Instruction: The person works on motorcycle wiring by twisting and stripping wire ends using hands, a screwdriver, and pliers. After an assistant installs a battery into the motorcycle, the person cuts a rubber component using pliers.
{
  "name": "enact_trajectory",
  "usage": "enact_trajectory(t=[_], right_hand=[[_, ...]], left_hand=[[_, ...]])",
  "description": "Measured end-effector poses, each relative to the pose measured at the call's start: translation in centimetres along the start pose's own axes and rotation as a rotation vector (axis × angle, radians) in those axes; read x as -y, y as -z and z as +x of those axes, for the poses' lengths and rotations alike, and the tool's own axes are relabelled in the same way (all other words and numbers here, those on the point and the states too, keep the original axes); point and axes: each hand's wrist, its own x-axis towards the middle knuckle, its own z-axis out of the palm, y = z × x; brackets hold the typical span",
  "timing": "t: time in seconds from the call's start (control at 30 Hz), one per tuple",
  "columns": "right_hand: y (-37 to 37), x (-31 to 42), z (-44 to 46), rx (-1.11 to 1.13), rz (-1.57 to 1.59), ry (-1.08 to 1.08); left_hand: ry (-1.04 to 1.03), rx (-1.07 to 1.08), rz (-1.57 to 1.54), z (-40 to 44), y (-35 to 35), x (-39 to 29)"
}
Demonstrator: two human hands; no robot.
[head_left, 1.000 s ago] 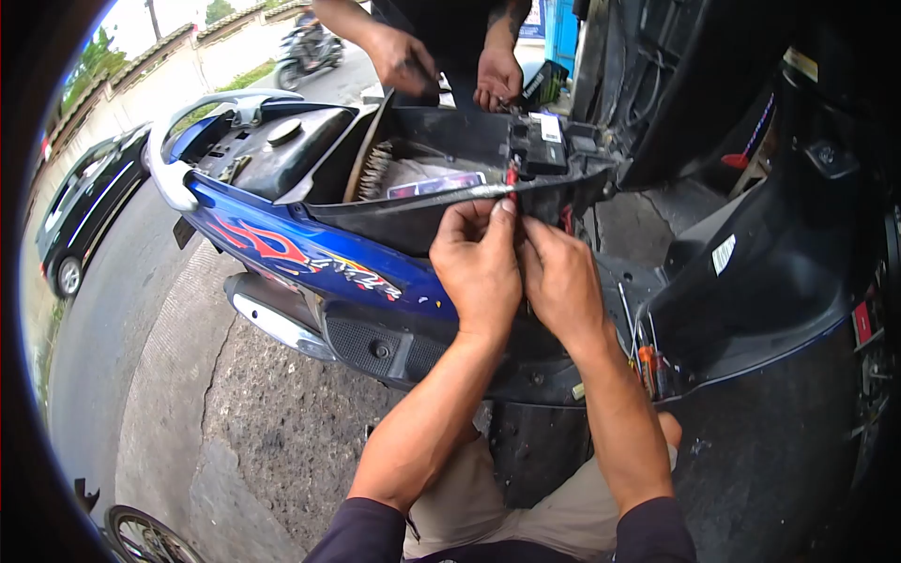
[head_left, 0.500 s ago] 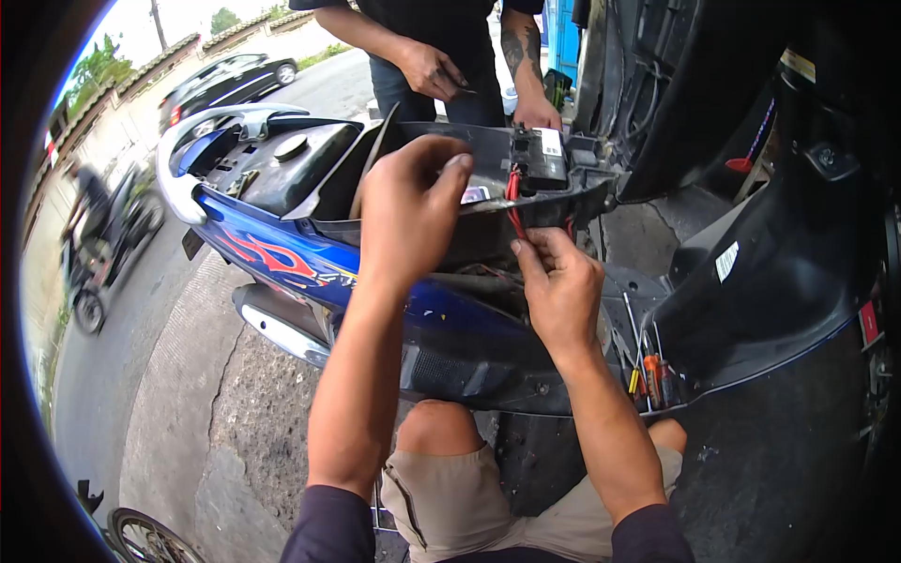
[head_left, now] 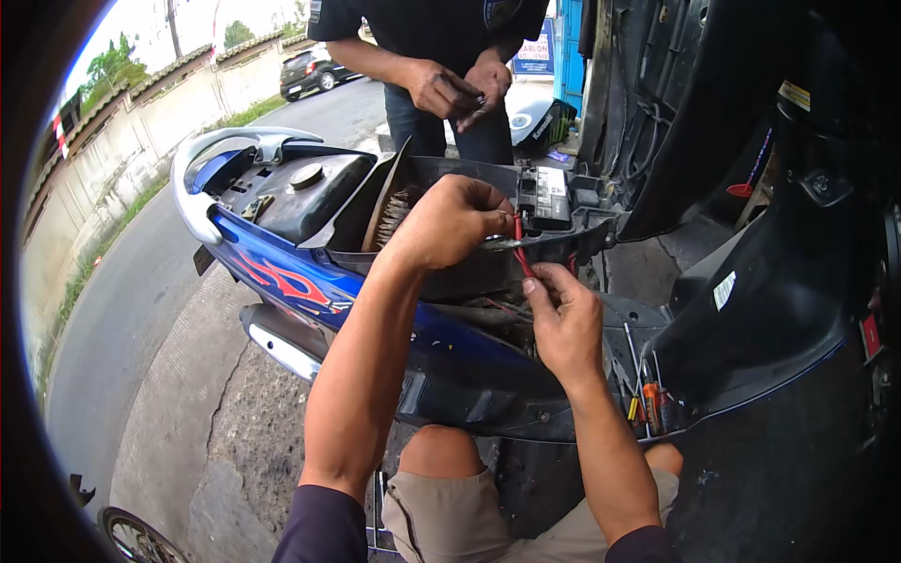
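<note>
Both of my hands are on a red wire point(head_left: 521, 251) that rises from the side of a blue scooter point(head_left: 282, 277) with its seat area uncovered. My left hand point(head_left: 457, 220) pinches the wire's upper part, close to the battery. Lower down, my right hand point(head_left: 565, 314) grips the same wire between thumb and fingers. The battery point(head_left: 546, 197), black with a pale top, sits just beyond my fingers at the edge of the open compartment. My left fingertips are partly hidden by the hand itself.
Across the scooter stands a person whose hands point(head_left: 460, 94) meet around something small. Screwdrivers point(head_left: 651, 394) rest on the footboard at right. A raised black panel point(head_left: 694, 94) stands behind it. A wheel point(head_left: 136, 537) shows at lower left, and a dark car point(head_left: 314, 72) is on the road.
My left hand has come right and down onto the red wire. The other person's hand has left the battery, and their hands are now together. The motorcycle rider has left view.
</note>
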Motion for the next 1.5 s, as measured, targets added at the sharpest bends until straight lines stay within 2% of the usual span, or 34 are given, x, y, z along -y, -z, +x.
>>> enact_trajectory(t=[0.03,0.17,0.23,0.27,0.33,0.63,0.87,0.93,1.3,1.4,1.5], right_hand=[[0.1,-0.2,0.0,0.023,0.086,-0.089],[0.4,0.0,0.0,0.036,0.115,-0.139],[0.3,-0.4,0.1,0.054,0.136,-0.172],[0.4,-0.4,0.1,0.053,0.140,-0.170],[0.4,-0.3,0.1,0.114,0.233,-0.310],[-0.7,-0.5,-0.3,0.011,0.343,-0.346],[-0.5,1.2,-0.2,-0.007,0.334,-0.430],[-0.4,1.6,-0.2,-0.033,0.324,-0.462],[-0.5,1.6,-0.3,-0.029,0.389,-0.411],[-0.4,1.6,-0.1,-0.017,0.383,-0.421],[-0.6,1.3,-0.1,-0.027,0.408,-0.441]], left_hand=[[0.028,0.004,0.033,0.0,0.0,-0.3],[0.072,-0.040,-0.022,0.8,-0.1,0.3],[0.172,-0.004,-0.033,0.8,0.2,-0.5],[0.171,-0.005,-0.029,0.9,0.2,-0.5],[0.134,-0.019,-0.009,1.1,-0.1,-0.3],[0.115,-0.083,0.179,0.9,-0.8,-1.0],[0.070,-0.115,0.104,0.0,-0.6,-0.3],[0.073,-0.050,0.040,-0.2,-0.3,-0.3],[0.145,-0.142,0.154,-0.2,-1.4,-0.5],[-0.036,-0.419,0.387,-1.3,-3.6,-0.5],[-0.035,-0.482,0.346,-2.3,-4.8,-0.6]])
